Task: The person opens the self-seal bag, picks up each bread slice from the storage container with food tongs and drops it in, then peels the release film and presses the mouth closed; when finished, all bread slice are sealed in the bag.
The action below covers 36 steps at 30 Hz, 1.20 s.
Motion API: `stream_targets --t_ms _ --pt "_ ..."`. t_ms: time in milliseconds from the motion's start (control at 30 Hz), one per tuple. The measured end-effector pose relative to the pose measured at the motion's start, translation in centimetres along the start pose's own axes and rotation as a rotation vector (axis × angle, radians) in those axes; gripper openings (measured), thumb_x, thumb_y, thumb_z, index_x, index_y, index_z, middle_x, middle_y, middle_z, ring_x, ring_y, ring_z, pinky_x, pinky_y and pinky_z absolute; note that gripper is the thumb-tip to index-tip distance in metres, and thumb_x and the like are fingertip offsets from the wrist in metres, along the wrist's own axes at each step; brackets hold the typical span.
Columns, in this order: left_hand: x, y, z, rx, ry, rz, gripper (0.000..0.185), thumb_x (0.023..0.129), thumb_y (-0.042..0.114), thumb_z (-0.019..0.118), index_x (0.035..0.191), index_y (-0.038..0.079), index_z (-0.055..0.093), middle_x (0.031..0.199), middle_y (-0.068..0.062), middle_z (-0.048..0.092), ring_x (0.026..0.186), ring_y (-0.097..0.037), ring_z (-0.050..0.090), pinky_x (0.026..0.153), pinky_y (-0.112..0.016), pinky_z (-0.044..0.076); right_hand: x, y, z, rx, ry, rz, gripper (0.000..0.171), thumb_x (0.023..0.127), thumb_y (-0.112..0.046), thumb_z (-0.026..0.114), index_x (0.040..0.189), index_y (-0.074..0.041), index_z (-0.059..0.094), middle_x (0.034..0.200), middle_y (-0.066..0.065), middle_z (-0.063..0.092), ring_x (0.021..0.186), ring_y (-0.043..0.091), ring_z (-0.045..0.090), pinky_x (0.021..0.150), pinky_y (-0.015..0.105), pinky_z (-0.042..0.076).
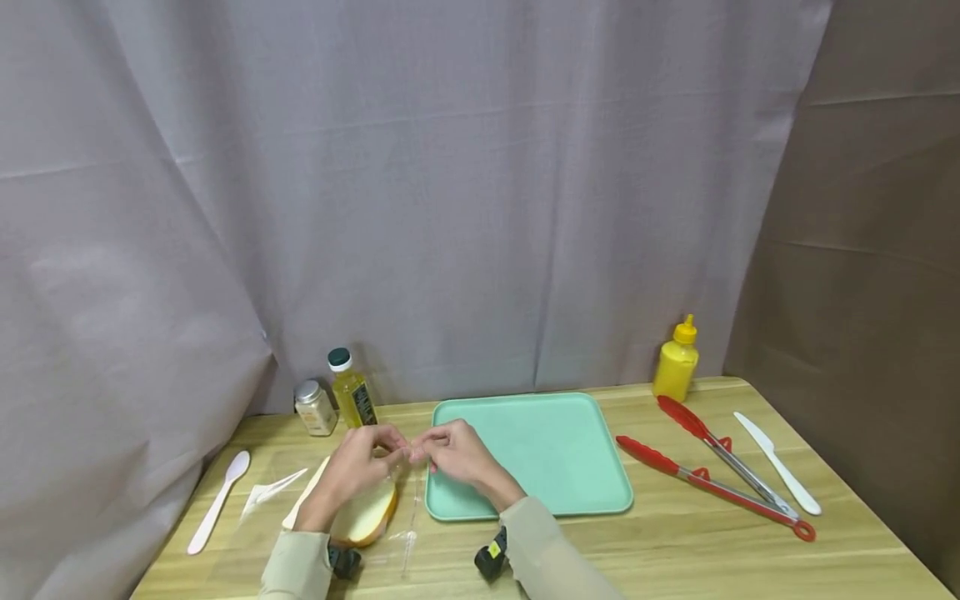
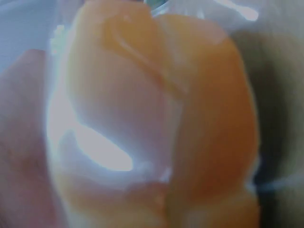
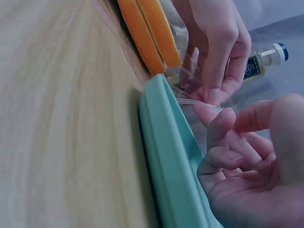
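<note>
Slices of bread [image 1: 366, 510] with an orange-brown crust [image 3: 151, 35] lie inside a clear plastic bag [image 1: 403, 537] on the left of the table. In the left wrist view the bread [image 2: 209, 123] shows close up and blurred, with glare on the film. My left hand [image 1: 358, 465] reaches over the bread and pinches the gathered end of the bag. Opposite it, my right hand [image 1: 459, 454] pinches the same bit of plastic between thumb and forefinger, above the left edge of a mint-green tray [image 1: 555, 454]. The two hands' fingertips nearly meet.
Behind the left hand stand an oil bottle [image 1: 351, 390] and a small lidded jar [image 1: 315, 408]. A white spoon [image 1: 219, 502] lies far left. Right of the tray are red-tipped tongs [image 1: 712, 483], a white knife [image 1: 778, 462] and a yellow squeeze bottle [image 1: 676, 367].
</note>
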State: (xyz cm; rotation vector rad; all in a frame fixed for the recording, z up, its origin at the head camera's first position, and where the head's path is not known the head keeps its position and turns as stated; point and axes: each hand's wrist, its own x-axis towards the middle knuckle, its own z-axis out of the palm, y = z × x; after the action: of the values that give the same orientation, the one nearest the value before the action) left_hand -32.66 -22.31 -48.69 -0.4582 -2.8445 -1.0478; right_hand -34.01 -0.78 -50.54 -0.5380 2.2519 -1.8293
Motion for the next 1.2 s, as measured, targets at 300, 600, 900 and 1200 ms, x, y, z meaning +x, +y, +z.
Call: stream_targets --t_ms 300,600,900,1200 --pt "0.0 0.1 0.2 -0.019 -0.001 0.016 0.011 0.095 0.020 0.083 0.092 0.027 0.075 0.089 0.014 0.078 0.089 -0.007 0.072 0.099 -0.050 0.062 0.2 0.8 0.3 -0.103 0.066 -0.031 0.012 0.097 -0.025 0.083 0.103 -0.015 0.084 0.096 0.002 0.085 0.078 0.015 0.077 0.072 0.025 0.062" --pt "-0.1 0.0 0.1 0.038 0.009 0.072 0.014 0.094 0.022 0.084 0.091 0.032 0.076 0.089 0.016 0.079 0.086 -0.005 0.072 0.088 -0.040 0.062 0.1 0.7 0.8 -0.152 0.085 -0.105 0.006 0.094 -0.011 0.081 0.098 -0.009 0.084 0.093 0.005 0.085 0.089 0.019 0.083 0.075 0.022 0.065" --pt "-0.3 0.3 -0.1 0.108 0.038 0.077 0.012 0.093 0.023 0.085 0.090 0.031 0.077 0.086 0.018 0.078 0.086 -0.007 0.072 0.085 -0.039 0.062 0.0 0.6 1.2 -0.101 0.143 -0.060 0.008 0.092 -0.015 0.086 0.096 -0.009 0.084 0.093 0.007 0.084 0.086 0.016 0.081 0.067 0.021 0.063" --pt "0.1 0.7 0.0 0.173 0.055 0.108 0.013 0.093 0.023 0.085 0.089 0.032 0.076 0.088 0.019 0.077 0.089 -0.007 0.072 0.085 -0.035 0.060 0.4 0.5 1.1 -0.258 0.224 -0.073 0.004 0.091 -0.014 0.084 0.094 -0.011 0.084 0.090 0.003 0.084 0.084 0.014 0.081 0.075 0.024 0.066"
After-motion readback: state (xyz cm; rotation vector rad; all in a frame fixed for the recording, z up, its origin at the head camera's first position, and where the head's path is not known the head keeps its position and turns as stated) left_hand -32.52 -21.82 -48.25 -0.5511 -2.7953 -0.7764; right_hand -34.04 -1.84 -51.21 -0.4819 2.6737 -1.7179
